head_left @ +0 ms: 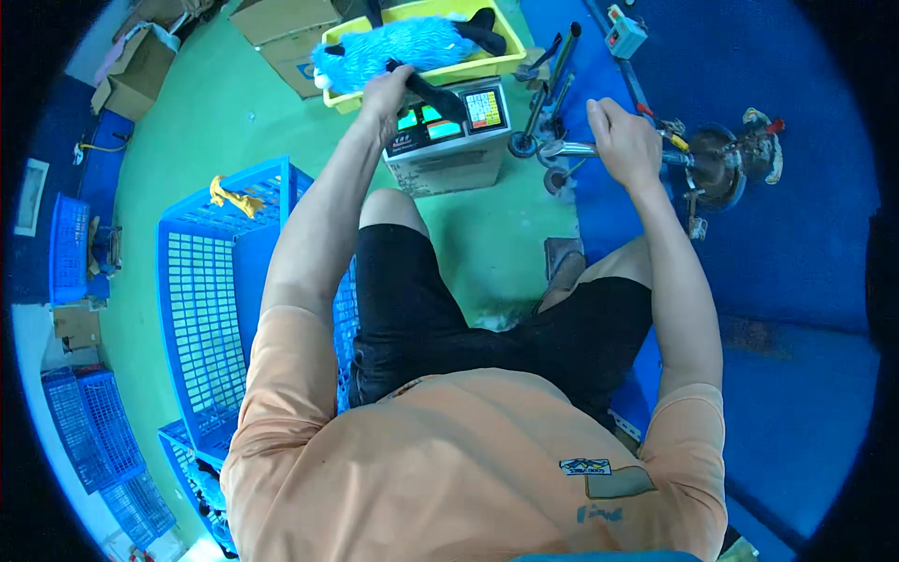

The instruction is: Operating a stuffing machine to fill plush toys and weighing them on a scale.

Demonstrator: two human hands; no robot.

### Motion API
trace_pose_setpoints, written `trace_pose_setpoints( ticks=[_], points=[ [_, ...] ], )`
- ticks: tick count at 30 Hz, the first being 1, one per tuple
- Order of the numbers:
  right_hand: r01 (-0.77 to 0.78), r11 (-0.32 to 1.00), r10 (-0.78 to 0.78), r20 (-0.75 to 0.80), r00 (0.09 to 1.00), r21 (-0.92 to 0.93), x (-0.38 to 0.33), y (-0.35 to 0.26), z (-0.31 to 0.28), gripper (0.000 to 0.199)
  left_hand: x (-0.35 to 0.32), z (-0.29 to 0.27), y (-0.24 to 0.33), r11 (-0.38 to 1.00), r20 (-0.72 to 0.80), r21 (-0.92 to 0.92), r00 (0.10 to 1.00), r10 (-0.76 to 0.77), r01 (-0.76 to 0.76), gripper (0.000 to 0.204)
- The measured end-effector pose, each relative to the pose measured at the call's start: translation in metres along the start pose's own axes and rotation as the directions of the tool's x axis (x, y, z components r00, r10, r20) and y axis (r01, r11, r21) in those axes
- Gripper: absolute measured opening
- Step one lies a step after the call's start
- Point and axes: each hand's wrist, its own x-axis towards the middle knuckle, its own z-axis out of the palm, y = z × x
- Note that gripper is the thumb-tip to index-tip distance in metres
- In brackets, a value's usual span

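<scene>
A fluffy blue plush toy [398,49] with black limbs lies on its side in a yellow tray [513,62]. The tray sits on top of a grey digital scale [445,169] with lit displays and a keypad. My left hand [384,96] is closed on one black limb [435,96] of the toy, which hangs over the tray's near edge. My right hand [626,140] is curled at a shiny metal pipe [573,149] of a machine on the right, thumb upward; its other fingers are mostly hidden beneath the hand.
Beside my left leg stands a large blue plastic crate [198,318] with a yellow cloth [236,198] on its rim. Cardboard boxes [281,33] stand behind the scale. At right, a blue panel [796,272] carries the machine's round metal fitting [716,167] and a small grey box [626,37].
</scene>
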Motion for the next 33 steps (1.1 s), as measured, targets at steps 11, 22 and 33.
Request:
trace_pose_setpoints(
  ticks=[11,22,33],
  points=[
    [-0.239,0.384,0.095,0.219,0.971,0.892,0.018,-0.085,-0.015,0.048,-0.096,-0.038,0.064,0.970,0.179,0.096,0.962,0.204,-0.223,0.028],
    [-0.257,0.191,-0.074,0.275,0.959,0.947,-0.053,-0.130,0.003,0.019,-0.138,-0.063,-0.017,0.191,0.606,-0.700,0.714,-0.351,0.688,0.043],
    [-0.352,0.093,0.204,0.328,0.922,0.931,-0.093,-0.111,0.031,0.015,-0.176,-0.071,-0.104,0.193,0.501,-0.759,0.748,-0.435,0.621,0.044]
  ],
)
